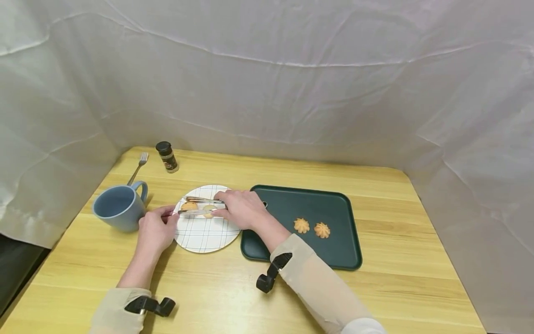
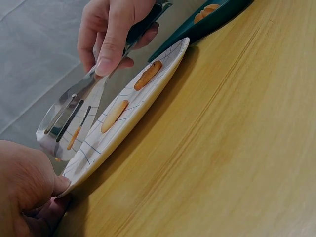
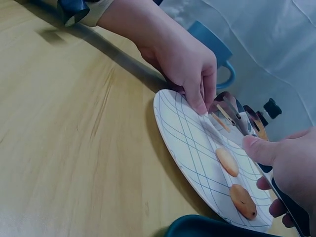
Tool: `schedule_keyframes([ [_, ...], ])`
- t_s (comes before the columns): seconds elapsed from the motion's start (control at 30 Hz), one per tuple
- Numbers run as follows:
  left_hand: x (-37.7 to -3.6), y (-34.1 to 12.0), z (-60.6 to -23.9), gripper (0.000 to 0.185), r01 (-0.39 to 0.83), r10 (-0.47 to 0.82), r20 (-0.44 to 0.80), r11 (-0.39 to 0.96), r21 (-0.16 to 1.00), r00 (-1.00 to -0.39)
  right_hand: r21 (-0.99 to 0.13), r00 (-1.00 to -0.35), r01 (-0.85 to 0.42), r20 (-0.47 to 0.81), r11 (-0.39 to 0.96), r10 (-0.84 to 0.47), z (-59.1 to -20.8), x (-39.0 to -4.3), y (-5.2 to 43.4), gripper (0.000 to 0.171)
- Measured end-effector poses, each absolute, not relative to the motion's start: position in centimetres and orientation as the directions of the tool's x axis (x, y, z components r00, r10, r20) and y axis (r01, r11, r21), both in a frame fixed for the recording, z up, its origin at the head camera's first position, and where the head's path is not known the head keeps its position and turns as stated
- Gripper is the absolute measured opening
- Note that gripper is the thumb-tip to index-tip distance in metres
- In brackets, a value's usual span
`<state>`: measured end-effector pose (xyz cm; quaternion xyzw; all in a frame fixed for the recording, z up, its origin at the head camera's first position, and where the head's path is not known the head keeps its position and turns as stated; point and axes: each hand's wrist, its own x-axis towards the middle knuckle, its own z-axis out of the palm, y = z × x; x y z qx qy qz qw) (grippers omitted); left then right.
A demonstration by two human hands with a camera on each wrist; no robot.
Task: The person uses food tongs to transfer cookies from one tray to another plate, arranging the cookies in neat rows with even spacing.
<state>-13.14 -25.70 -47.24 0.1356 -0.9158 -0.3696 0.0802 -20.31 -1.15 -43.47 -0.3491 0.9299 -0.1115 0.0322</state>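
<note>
My left hand [image 1: 156, 229] pinches the left rim of a white plate [image 1: 204, 236] with blue grid lines, thumb on top. Above the plate, my right hand [image 1: 244, 208] grips metal tongs [image 2: 66, 118] with slotted ends. An orange-brown cookie [image 1: 189, 206] appears between the tong ends, partly hidden by them; whether they squeeze it I cannot tell. Two more oval cookies lie on the plate: a pale one [image 3: 227, 162] and a browner one [image 3: 243, 202]. In the left wrist view, orange shows through the tong slots.
A dark green tray [image 1: 329, 204] right of the plate carries two star-shaped cookies [image 1: 301, 226]. Close by my left hand stands a blue mug [image 1: 125, 213]. Behind it are a fork [image 1: 139, 166] and a black-capped spice jar [image 1: 168, 160]. Grey cloth surrounds the wooden table [image 1: 400, 232].
</note>
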Motion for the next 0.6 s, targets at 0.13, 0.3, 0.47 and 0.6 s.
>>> schedule_keyframes([
  [0.13, -13.24, -25.65, -47.43, 0.033, -0.167, -0.301, 0.074, 0.699, 0.695, -0.951, -0.224, -0.759, -0.637, 0.017, 0.737, -0.651, -43.67, -20.2, -1.26, 0.048],
  [0.3, -13.31, -25.67, -47.44, 0.033, -0.17, -0.301, 0.068, 0.696, 0.698, -0.951, -0.219, -0.763, -0.632, 0.009, 0.743, -0.646, -43.98, -20.22, -1.34, 0.048],
  [0.47, -13.34, -25.61, -47.36, 0.033, -0.176, -0.3, 0.057, 0.692, 0.701, -0.952, -0.213, -0.766, -0.628, 0.001, 0.749, -0.643, -44.2, -20.23, -1.48, 0.049],
  [0.6, -13.29, -25.52, -47.33, 0.034, -0.182, -0.3, 0.048, 0.691, 0.7, -0.953, -0.21, -0.77, -0.623, 0.0, 0.753, -0.638, -44.3, -20.18, -1.55, 0.049],
])
